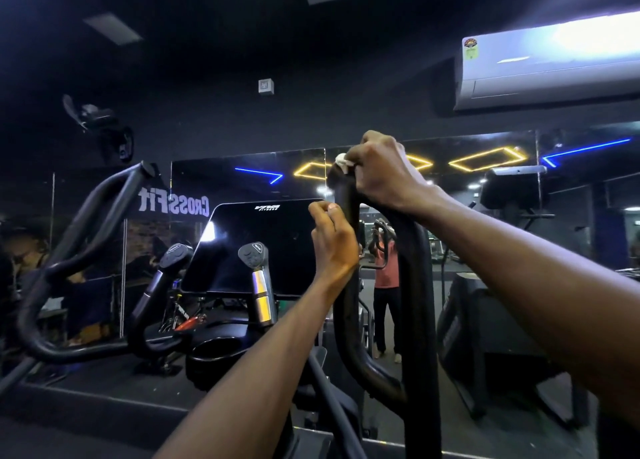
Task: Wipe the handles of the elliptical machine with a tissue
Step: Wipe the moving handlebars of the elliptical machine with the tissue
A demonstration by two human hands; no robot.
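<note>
Mirrors line the far wall; her right hand (381,171) clamps a tissue (343,162) atop the right handle (346,250), left hand (332,243) seemingly gripping below.

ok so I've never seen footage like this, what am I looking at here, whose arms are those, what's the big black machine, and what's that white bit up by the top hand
This is one picture from a camera worn on a person's head, so the two arms reaching forward are the wearer's own. The place looks like a dim gym with a mirror wall ahead.

The black machine is an elliptical trainer. Its dark screen sits in the middle, with two short grips below it and long curved handles at each side.

The right hand is wrapped round the top of the right handle, pressing a white tissue against it; that is the white bit. The left hand sits just below on the same handle, its fingers curled beside the bar. The left handle is untouched. An air conditioner hangs top right.
</note>
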